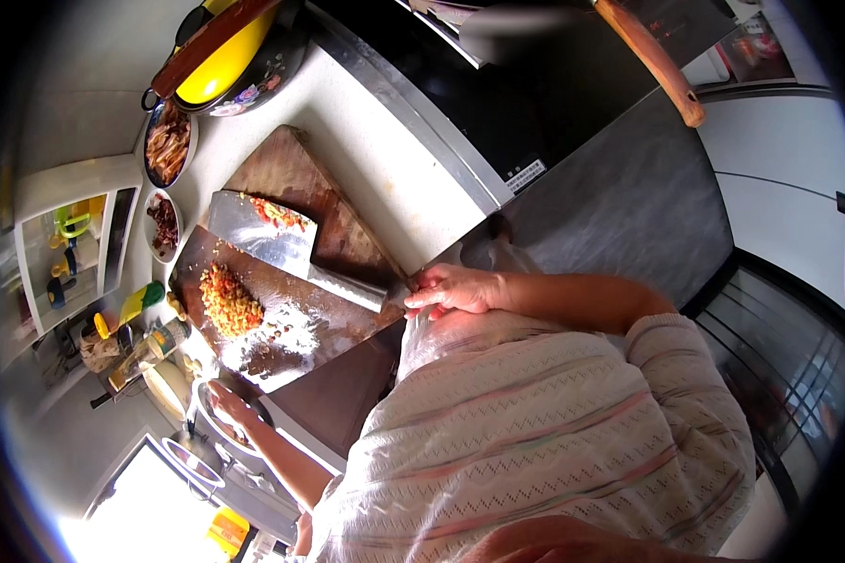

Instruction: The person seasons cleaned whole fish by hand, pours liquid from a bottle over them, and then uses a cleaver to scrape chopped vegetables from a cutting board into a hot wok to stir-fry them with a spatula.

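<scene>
My left hand (231, 408) reaches over the rim of a round bowl (201, 405) beside the board; its fingertips are hard to make out. My right hand (458, 288) is at my waist by the near corner of the wooden cutting board (352, 229), fingers curled; whether they pinch anything is unclear. A metal-handled cleaver (253, 243) lies flat on the board, its handle towards my right hand and chopped red and yellow bits on its blade. A pile of chopped red and yellow pieces (231, 302) sits nearby, with small dark bits and bright glare beside it.
Dishes of sliced food (167, 144) and dark red pieces (162, 224) stand beyond the board. A yellow bowl (229, 63) rests in a dark flowered pot at the upper left. Bottles (165, 338) line the wall. A wooden handle (651, 60) sticks out over the black cooktop (514, 91).
</scene>
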A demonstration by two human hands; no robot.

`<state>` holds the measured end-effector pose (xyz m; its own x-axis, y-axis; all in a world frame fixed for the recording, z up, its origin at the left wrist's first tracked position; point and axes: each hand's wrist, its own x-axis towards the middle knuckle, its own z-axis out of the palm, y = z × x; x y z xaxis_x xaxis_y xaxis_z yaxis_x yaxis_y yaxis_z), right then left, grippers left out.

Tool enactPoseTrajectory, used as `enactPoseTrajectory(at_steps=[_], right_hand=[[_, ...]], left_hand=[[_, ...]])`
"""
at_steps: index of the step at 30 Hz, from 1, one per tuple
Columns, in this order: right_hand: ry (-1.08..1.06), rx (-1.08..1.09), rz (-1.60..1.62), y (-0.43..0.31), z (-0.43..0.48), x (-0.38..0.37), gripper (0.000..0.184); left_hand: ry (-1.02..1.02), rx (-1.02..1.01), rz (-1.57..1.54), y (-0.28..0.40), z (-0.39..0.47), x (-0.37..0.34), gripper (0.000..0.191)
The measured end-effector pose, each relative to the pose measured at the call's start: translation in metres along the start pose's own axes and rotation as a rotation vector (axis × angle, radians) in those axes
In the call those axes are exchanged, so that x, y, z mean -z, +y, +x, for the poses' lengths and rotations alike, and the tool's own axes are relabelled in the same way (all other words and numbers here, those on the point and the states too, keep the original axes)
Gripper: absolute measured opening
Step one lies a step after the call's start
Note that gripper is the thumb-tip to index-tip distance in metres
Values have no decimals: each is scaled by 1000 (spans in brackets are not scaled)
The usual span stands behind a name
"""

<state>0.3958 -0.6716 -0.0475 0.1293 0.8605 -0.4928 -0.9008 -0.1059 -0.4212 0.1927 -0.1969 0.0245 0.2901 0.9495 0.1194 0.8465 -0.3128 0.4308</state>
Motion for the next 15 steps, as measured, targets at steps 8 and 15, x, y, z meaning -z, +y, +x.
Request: enactPoseTrajectory(at_steps=[8,15], right_hand=[[76,58,-28,-5,-11,-8,29],[295,82,35,-7,-63,5,22]], left_hand=[[-61,-27,-432,2,-21,-11,42],[-240,-126,-421,8,-39,-14,59]])
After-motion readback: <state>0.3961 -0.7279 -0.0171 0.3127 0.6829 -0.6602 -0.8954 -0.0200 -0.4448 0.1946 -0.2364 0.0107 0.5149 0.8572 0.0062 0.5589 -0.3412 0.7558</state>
